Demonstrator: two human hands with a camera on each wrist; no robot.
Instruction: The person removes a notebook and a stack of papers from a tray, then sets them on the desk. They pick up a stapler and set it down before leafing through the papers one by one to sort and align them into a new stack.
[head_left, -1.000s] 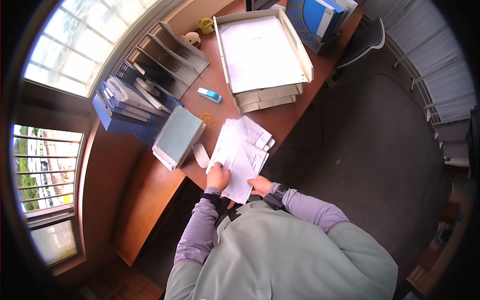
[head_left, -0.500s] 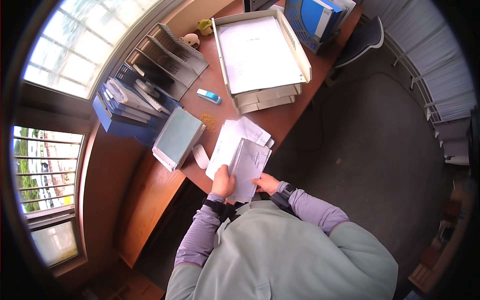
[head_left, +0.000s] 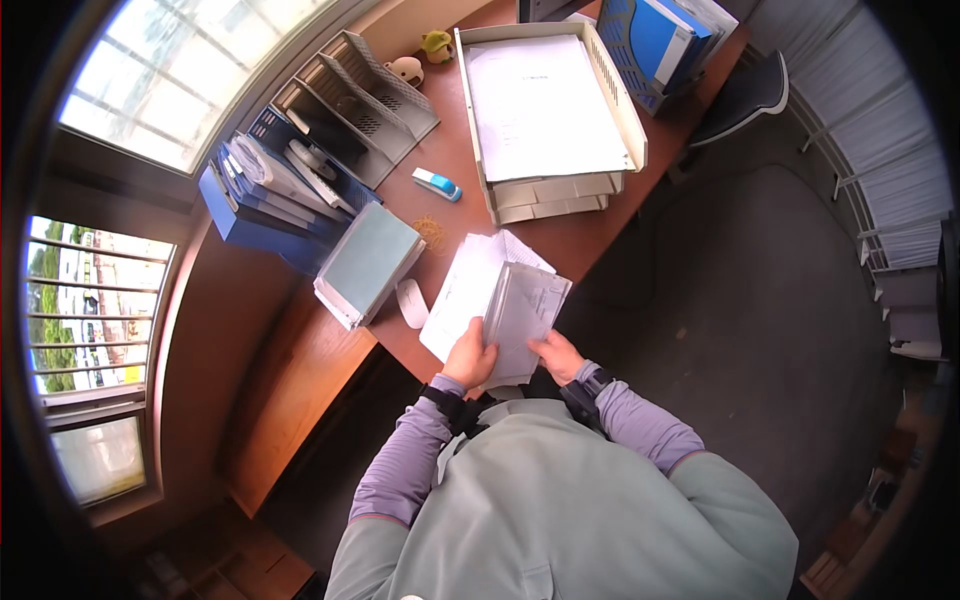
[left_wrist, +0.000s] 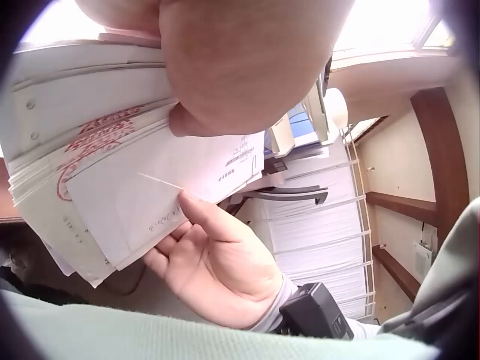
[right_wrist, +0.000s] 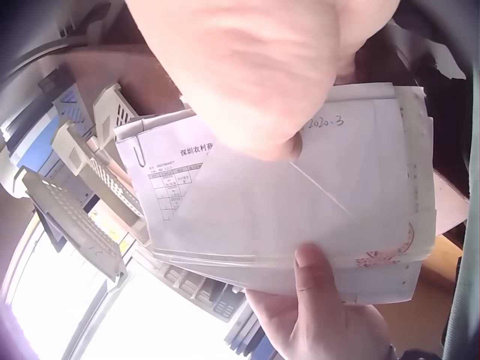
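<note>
Both hands hold a bundle of papers [head_left: 525,315] close to the body, over the near desk edge. My left hand [head_left: 470,357] grips its left edge, thumb on top. The right hand [head_left: 558,357] pinches the opposite edge, its thumb on the top sheet. In the left wrist view, red stamp marks [left_wrist: 97,142] show on sheets in the layered bundle. A paper clip [right_wrist: 140,152] sits at one corner in the right wrist view, and a thin pale line crosses the top sheet. More white sheets [head_left: 462,300] lie fanned beneath and left of the bundle.
Left of the papers are a white mouse [head_left: 411,304] and a green-covered stack [head_left: 370,254]. Rubber bands [head_left: 428,232] and a blue-white stapler [head_left: 437,185] lie farther back. A beige paper tray [head_left: 638,140], grey file rack [head_left: 400,145] and blue folders [head_left: 232,212] stand around them.
The upper papers, earlier spread at an angle, now form a more squared bundle. Both hands have shifted along its edges, the right one farther up. The head view has turned slightly.
</note>
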